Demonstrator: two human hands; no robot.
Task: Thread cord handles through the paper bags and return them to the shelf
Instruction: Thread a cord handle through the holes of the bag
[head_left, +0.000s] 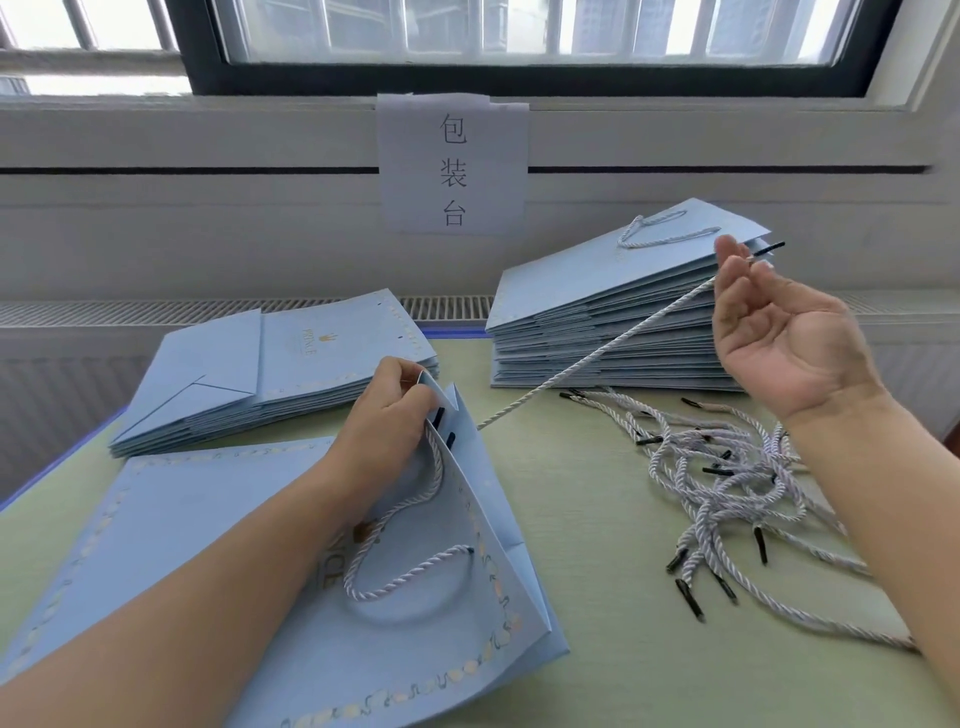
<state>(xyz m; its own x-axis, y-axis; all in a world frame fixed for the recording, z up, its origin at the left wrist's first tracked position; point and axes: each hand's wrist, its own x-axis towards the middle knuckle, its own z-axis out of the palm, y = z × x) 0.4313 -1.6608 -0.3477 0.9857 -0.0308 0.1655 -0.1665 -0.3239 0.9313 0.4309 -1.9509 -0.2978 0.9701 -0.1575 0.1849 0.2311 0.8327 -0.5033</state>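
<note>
A light blue paper bag (218, 561) lies flat on the green table, its mouth turned to the right. My left hand (387, 415) pinches the bag's upper rim and lifts it open. One white twisted cord handle (415, 566) loops across the bag's front. A second white cord (597, 358) runs taut from the bag's rim up to my right hand (779, 332), which is raised palm up and pinches the cord near its black tip (769, 249).
A stack of flat bags without handles (270, 374) lies at the back left. A taller stack of bags with a handle on top (623, 312) stands at the back right. Several loose cords with black tips (722, 483) are piled on the table (623, 649) at the right.
</note>
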